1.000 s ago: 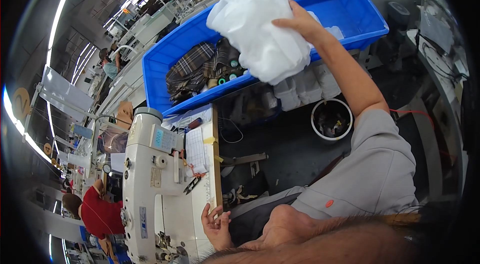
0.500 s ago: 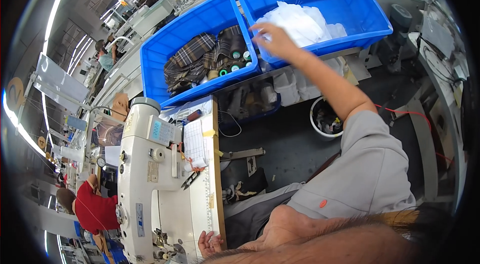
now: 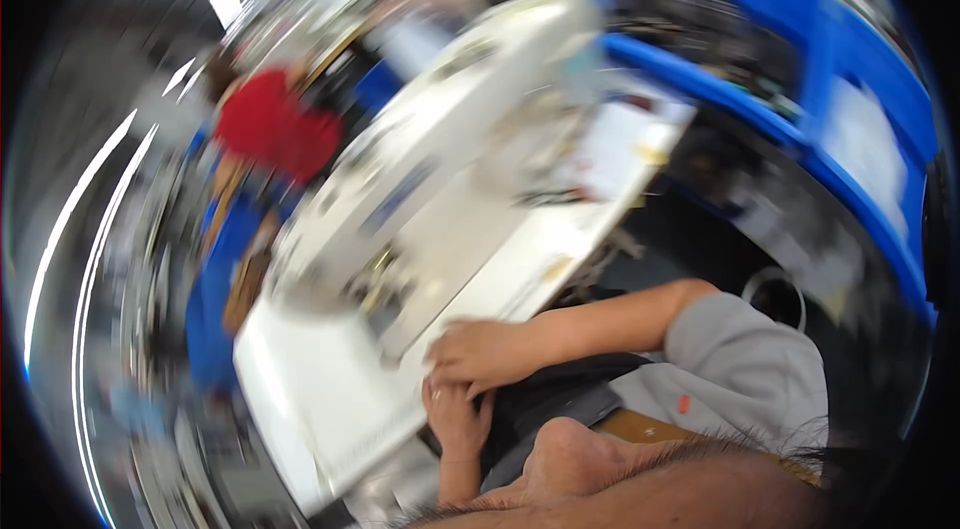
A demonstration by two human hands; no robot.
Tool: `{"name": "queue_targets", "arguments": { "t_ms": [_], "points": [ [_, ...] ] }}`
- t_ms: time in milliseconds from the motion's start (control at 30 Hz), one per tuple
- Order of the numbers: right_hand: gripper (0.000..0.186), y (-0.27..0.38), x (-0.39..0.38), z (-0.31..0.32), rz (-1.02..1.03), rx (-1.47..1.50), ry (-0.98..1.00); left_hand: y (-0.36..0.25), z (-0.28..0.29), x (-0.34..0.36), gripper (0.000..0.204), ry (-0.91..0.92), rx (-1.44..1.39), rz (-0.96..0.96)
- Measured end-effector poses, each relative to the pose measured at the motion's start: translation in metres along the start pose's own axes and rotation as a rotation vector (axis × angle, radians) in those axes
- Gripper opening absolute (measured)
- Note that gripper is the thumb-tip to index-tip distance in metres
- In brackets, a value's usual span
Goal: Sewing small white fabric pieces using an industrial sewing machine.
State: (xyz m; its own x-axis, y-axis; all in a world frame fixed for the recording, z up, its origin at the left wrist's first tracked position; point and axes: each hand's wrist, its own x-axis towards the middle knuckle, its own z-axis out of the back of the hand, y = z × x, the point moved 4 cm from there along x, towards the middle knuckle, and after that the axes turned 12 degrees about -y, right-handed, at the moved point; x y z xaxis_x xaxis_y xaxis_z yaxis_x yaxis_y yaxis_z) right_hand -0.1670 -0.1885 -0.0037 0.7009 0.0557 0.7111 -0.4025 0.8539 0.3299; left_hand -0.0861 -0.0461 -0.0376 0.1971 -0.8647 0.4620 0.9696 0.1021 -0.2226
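My right hand (image 3: pixel 484 353) is at the front edge of the white sewing table (image 3: pixel 330 409), its fingers bent toward the left. Just below it, my left hand (image 3: pixel 458 423) is raised so that its fingertips meet or lie under the right fingers. The thumb of the left hand stands a little apart. Blur and overlap hide whether anything is between the fingers. Beyond the hands stands a white sewing machine (image 3: pixel 430 144), its needle area (image 3: pixel 380 284) close to my right hand.
Two blue bins stand at the far right; one holds dark checked cloth (image 3: pixel 690 24), the other white cloth (image 3: pixel 865 144). Papers (image 3: pixel 610 144) and dark thread snips (image 3: pixel 550 197) lie on the table. A person in red (image 3: pixel 275 124) sits beyond the machine. A white bucket (image 3: pixel 775 299) is on the floor.
My right hand has come back from beside the white cloth in the bin to my left hand at the table edge. My view has swung left, shifting the bins rightward and blurring the scene.
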Motion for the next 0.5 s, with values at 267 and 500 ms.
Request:
{"name": "queue_targets", "arguments": {
  "t_ms": [267,500],
  "points": [
    [0.031,0.046,0.047,-0.008,-0.249,0.523,0.175,0.040,0.047,-0.149,0.070,-0.166,0.383,0.366],
    [0.040,0.127,0.123,-0.006,0.469,1.982,0.482,0.074,0.060,-0.248,0.058,-0.304,0.164,0.839]
  ]
}}
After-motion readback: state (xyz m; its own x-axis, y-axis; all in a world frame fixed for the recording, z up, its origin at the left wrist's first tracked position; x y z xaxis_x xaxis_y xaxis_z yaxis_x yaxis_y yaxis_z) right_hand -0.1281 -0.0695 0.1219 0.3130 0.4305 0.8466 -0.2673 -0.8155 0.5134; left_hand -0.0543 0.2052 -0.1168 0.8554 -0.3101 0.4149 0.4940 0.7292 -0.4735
